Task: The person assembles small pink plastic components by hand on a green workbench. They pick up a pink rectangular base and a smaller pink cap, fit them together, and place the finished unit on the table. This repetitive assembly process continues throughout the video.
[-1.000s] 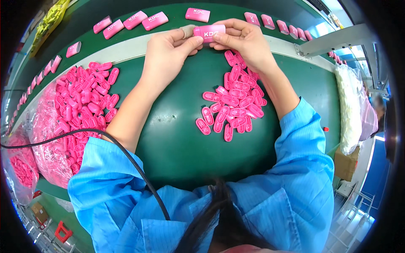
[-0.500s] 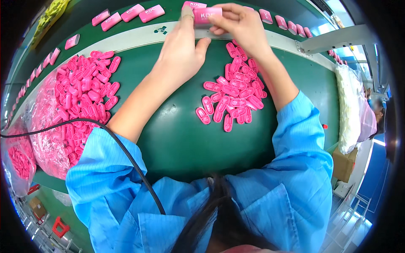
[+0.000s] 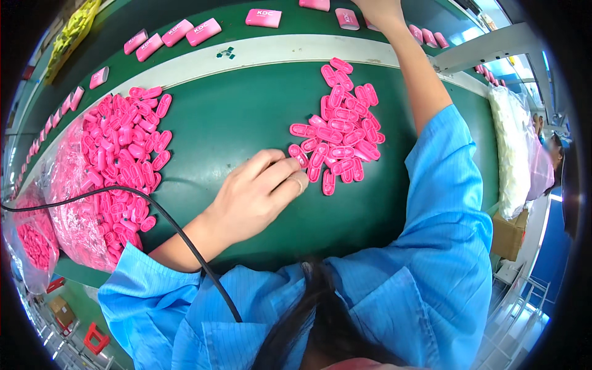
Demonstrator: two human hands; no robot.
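My left hand (image 3: 259,191) is low over the green table, its fingers curled and closed at the left edge of a small pile of pink oval caps (image 3: 342,123). The fingertips close on a cap there, which they mostly hide; one pink cap (image 3: 298,155) shows right beside them. Reaching far to the upper right, my right hand (image 3: 379,11) is cut off by the top edge of the picture. Its fingers are out of sight. Just below it peeks a pink-and-white case, and another pink case (image 3: 347,19) lies to its left.
A larger heap of pink caps (image 3: 126,148) spills from a clear bag at left. More pink cases (image 3: 203,32) line the far green strip beyond a pale rail (image 3: 296,48). A metal arm (image 3: 487,49) juts in at right, above a white bagged bundle (image 3: 510,148). A black cable (image 3: 154,203) crosses my left forearm.
My left hand has come down from the far strip to the small cap pile. A pink case the hands held is no longer between them. My right hand has moved farther away and rightward.
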